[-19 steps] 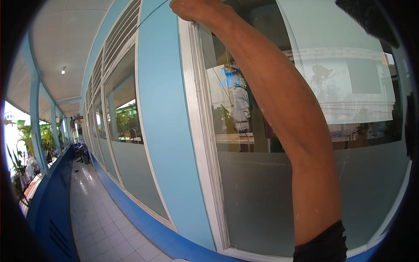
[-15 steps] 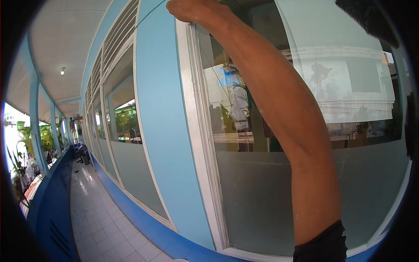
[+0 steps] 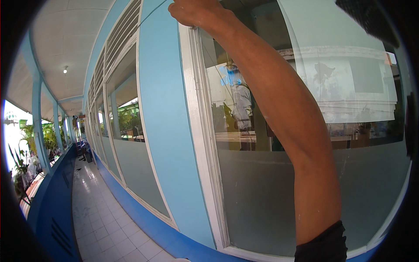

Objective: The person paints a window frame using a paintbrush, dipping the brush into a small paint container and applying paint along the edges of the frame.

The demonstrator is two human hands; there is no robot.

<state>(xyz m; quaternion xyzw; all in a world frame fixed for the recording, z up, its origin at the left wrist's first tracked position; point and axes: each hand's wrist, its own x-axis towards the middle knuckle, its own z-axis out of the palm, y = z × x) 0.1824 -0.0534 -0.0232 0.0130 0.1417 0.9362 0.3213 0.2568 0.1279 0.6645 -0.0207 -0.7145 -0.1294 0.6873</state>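
Note:
My right hand (image 3: 194, 12) is raised to the top of the view, at the upper corner of a white window frame (image 3: 197, 109). Its fingers are curled closed, and the upper edge of the picture cuts part of them off. A thin dark line like a cord (image 3: 153, 14) runs across the light blue wall (image 3: 160, 109) up to the hand; whether the fingers grip it I cannot tell. The bare forearm, in a black sleeve at its lower end, crosses in front of the window glass (image 3: 257, 192). My left hand is out of view.
Further left, more windows (image 3: 124, 87) with louvres (image 3: 122, 19) above line a corridor. Its tiled floor (image 3: 102, 218) runs beside a dark blue low wall (image 3: 54, 205) with plants beyond. A ceiling lamp (image 3: 65, 70) glows. A dark textured thing (image 3: 366, 17) hangs into the upper right.
The whole view has shifted slightly, so the wall and windows sit a little further right. My right hand stays at the frame's top corner, fingers still curled.

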